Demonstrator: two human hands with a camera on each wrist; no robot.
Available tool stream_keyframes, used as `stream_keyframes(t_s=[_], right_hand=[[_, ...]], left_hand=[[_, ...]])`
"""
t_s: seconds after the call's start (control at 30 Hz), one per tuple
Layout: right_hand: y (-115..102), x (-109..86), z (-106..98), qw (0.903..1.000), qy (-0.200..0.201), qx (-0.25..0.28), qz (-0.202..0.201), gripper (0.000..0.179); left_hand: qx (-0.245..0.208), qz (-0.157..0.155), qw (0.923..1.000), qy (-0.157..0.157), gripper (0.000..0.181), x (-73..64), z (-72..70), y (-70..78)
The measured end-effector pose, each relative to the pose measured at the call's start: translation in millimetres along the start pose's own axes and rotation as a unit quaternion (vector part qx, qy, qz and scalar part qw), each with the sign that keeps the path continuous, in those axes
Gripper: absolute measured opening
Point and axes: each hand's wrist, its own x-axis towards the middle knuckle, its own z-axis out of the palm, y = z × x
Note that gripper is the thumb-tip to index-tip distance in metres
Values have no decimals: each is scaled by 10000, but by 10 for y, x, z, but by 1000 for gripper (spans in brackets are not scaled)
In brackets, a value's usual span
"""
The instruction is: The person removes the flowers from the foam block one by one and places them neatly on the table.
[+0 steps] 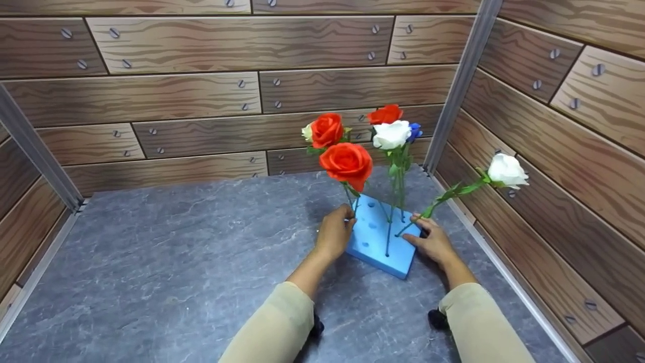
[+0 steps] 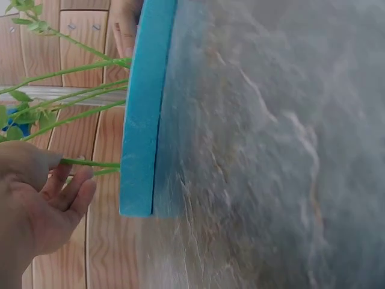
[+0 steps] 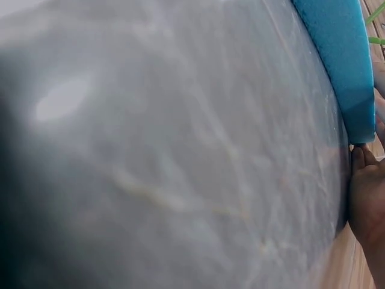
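Note:
A blue foam block [image 1: 375, 252] with holes lies on the table, several artificial flowers standing in it. My left hand [image 1: 335, 234] is at its left side; in the left wrist view the thumb and fingers pinch a green stem [image 2: 90, 162] just above the block. Over that hand are two red roses [image 1: 346, 164] and a pale yellow flower [image 1: 307, 132]. My right hand [image 1: 432, 242] grips the block's right edge, partly hidden in the right wrist view. Beside its fingers, a white rose [image 1: 506, 170] leans far right. Another white rose [image 1: 392, 134], a red rose [image 1: 385, 114] and a blue flower [image 1: 414, 132] stand behind.
The grey marble-patterned table [image 1: 176, 262] stretches away to the left of the block. Wood-patterned walls [image 1: 227, 45] enclose the back and sides, with metal posts [image 1: 456, 96] at the corners. The leaning white rose is close to the right wall.

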Motion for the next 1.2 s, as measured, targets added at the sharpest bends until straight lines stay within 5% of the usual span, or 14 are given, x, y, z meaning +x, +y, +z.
stream_keyframes(t_s=[0.27,0.53,1.2], right_hand=[[-5,13,-7,9999,-41,-31,106,75],[-19,11,12,9999,-19,-80,110,72],[-17,8,-6,10000,-47,-13,81,76]], left_hand=[[435,314,9985,-91,7,-1,21,-6],[544,651,9954,435,5,-20,31,4],[431,1616,9827,796,9,-56,-111,193]])
